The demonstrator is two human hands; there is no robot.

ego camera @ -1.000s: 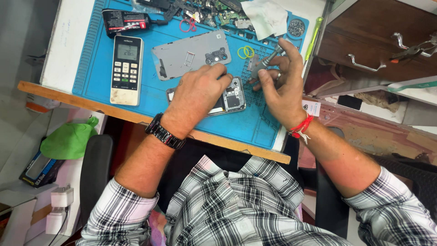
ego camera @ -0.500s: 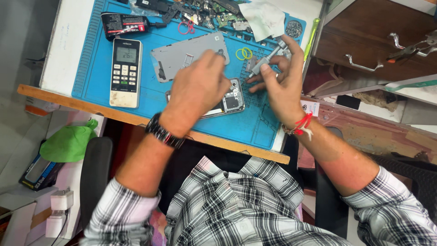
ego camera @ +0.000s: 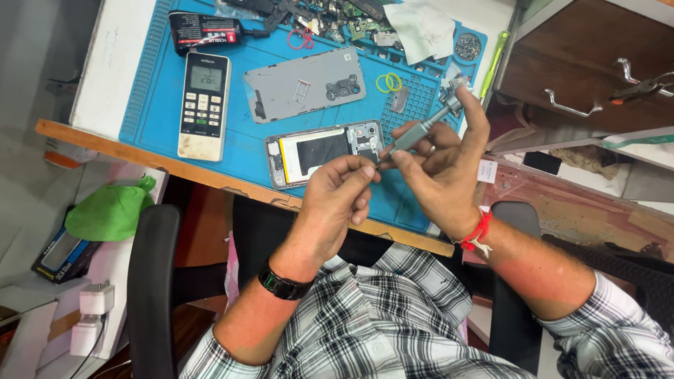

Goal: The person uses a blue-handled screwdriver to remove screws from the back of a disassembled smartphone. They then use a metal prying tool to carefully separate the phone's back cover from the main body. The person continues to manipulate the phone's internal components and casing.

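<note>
An opened phone (ego camera: 319,151) lies face down on the blue work mat (ego camera: 232,133), its insides and dark battery showing. Its grey back cover (ego camera: 305,84) rests just above it. My right hand (ego camera: 439,172) grips a small grey screwdriver (ego camera: 421,130), tip pointing down-left near the phone's camera end. My left hand (ego camera: 340,200) hovers over the mat's front edge, with thumb and finger pinched at the screwdriver's tip; what they pinch is too small to tell.
A white remote control (ego camera: 203,105) and a black glue tube (ego camera: 207,31) lie at the mat's left. Yellow rubber rings (ego camera: 387,83), a white cloth (ego camera: 421,28), loose parts and a screw dish (ego camera: 467,46) sit at the back. Wooden drawers (ego camera: 590,77) stand right.
Both hands have lifted off the phone and drawn back toward me. The left hand, earlier flat over the phone, now pinches at the screwdriver's tip, leaving the phone uncovered.
</note>
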